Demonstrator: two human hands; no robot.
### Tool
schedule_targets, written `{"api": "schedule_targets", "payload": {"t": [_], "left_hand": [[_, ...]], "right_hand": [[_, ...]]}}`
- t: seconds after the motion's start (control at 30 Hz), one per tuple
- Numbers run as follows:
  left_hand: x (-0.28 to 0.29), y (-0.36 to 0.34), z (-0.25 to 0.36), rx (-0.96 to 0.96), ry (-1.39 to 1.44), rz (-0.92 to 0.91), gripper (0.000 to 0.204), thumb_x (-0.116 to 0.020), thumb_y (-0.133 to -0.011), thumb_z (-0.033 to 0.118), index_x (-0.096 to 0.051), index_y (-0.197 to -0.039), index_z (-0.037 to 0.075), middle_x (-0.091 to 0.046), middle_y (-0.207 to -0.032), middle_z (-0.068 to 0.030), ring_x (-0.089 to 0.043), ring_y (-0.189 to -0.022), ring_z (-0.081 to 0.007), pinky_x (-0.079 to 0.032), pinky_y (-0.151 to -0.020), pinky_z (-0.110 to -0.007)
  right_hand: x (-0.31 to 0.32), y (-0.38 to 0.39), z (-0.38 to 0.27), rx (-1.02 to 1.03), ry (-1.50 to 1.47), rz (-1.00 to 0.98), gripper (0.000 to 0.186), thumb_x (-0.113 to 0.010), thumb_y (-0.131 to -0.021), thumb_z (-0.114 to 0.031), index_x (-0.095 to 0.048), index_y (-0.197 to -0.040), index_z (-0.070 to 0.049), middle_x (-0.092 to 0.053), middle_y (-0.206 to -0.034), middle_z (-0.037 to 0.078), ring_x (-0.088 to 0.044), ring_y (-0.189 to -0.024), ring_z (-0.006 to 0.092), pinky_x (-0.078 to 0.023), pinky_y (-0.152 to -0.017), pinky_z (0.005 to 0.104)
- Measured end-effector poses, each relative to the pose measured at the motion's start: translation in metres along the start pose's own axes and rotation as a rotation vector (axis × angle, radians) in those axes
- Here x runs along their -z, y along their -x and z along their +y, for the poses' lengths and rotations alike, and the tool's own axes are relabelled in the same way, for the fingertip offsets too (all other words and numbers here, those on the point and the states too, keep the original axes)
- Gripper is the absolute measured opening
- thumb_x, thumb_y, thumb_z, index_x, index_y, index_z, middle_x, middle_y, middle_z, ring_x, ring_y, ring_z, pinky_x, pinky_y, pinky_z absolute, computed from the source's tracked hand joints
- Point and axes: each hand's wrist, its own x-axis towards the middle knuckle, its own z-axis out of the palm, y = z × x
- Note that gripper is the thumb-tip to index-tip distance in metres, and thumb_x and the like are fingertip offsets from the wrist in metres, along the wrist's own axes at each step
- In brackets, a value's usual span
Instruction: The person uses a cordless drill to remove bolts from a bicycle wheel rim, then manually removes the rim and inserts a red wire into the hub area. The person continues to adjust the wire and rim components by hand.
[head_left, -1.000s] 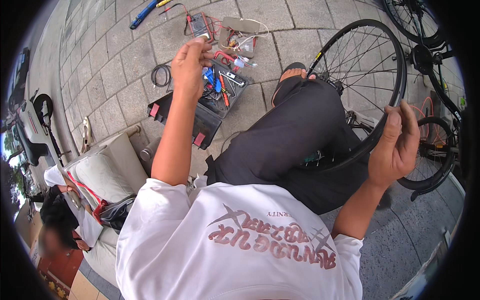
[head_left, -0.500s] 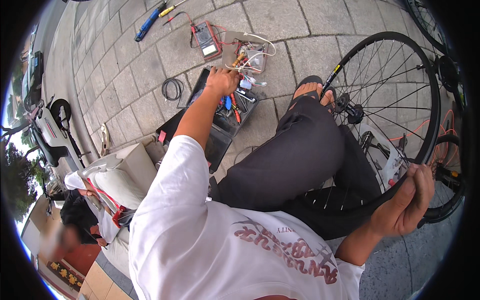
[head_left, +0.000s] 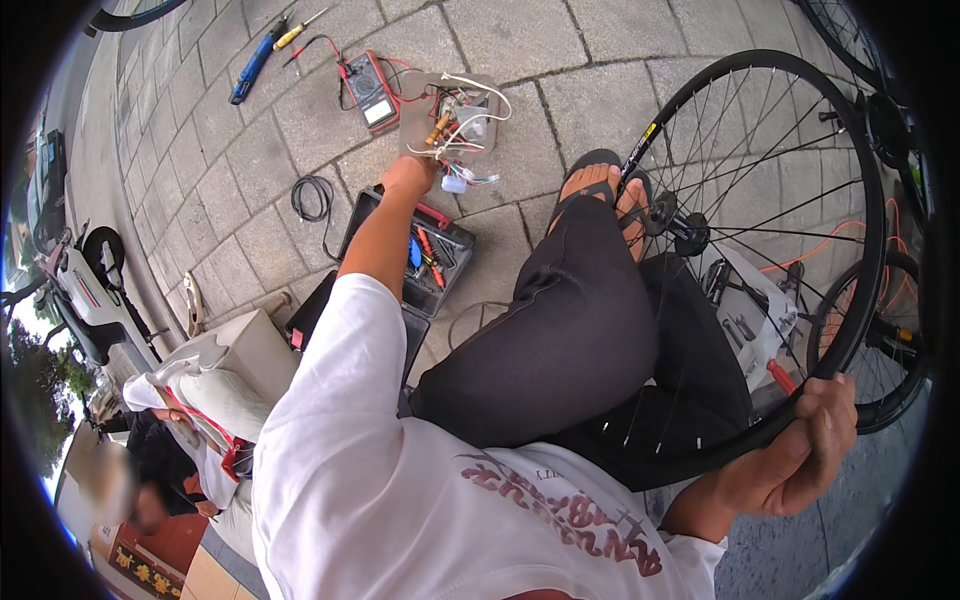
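My left hand [head_left: 410,177] reaches forward, palm down, to the far rim of an open black toolbox [head_left: 455,262]. Its fingers are hidden beside a shallow box of loose parts [head_left: 490,140], so I cannot tell what they hold. Red-handled tools [head_left: 430,258] and a blue one lie in the toolbox. A white plug with wires [head_left: 455,184] rests close to that hand. My right hand [head_left: 800,450] is at the near right of a spoked bicycle wheel [head_left: 735,60], by its black rim. Thumb and fingers are pressed together; what is between them is hidden. The wheel leans over my right leg.
A red multimeter [head_left: 372,92], a blue tool [head_left: 258,62] and a yellow screwdriver [head_left: 290,36] lie on the paving. A coiled black cable [head_left: 312,200] is left of the toolbox. A second wheel [head_left: 885,340] stands at right. A seated person [head_left: 190,440] and a scooter [head_left: 100,290] are left.
The whole view has shifted, so most things sit farther left. My left fingers have slipped out of sight by the parts box. My right hand stays by the wheel rim, its fingers still together.
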Motion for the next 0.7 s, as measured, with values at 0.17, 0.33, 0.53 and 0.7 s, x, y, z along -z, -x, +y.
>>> {"api": "schedule_targets", "payload": {"t": [0.17,0.33,0.53,0.7], "left_hand": [[-0.009,-0.014,-0.004,-0.103,-0.158,0.011,0.045,-0.059,-0.101,0.048,-0.074,-0.129,0.016,-0.075,-0.126,-0.021,-0.071,-0.118,-0.0405,-0.058,-0.097,-0.053],[-0.026,0.008,-0.029,-0.284,-0.091,0.144,0.035,-0.066,-0.101,0.041,-0.076,-0.121,0.013,-0.076,-0.118,-0.0222,-0.073,-0.111,-0.0403,-0.058,-0.093,-0.052],[0.031,0.135,-0.029,-0.457,0.297,-0.115,0.027,-0.078,-0.096,0.024,-0.078,-0.107,0.0,-0.079,-0.09,-0.0164,-0.076,-0.084,-0.0246,-0.058,-0.076,-0.039],[0.143,0.269,-0.008,-0.566,1.115,-0.071,0.024,-0.076,-0.102,0.018,-0.074,-0.114,-0.002,-0.074,-0.093,-0.0039,-0.061,-0.074,-0.0121,-0.05,-0.07,-0.027]], "right_hand": [[-0.003,-0.006,-0.008,-0.045,0.03,-0.024,0.021,-0.053,-0.111,-0.022,-0.061,-0.126,-0.009,-0.064,-0.104,0.012,-0.064,-0.098,0.0271,-0.045,-0.107,0.0588],[-0.012,-0.029,-0.004,-0.045,-0.107,-0.056,0.024,-0.07,-0.097,-0.01,-0.065,-0.12,-0.014,-0.067,-0.104,0.005,-0.067,-0.097,0.0245,-0.05,-0.098,0.0491],[-0.054,0.003,-0.022,-0.03,-0.194,0.336,0.036,-0.066,-0.089,0.004,-0.059,-0.124,0.001,-0.054,-0.119,0.019,-0.057,-0.102,0.0268,-0.051,-0.091,0.0377],[-0.059,0.016,-0.053,-0.147,-0.242,0.325,0.034,-0.061,-0.09,0.011,-0.061,-0.123,0.004,-0.059,-0.115,0.017,-0.056,-0.088,0.021,-0.048,-0.076,0.0324]]}}
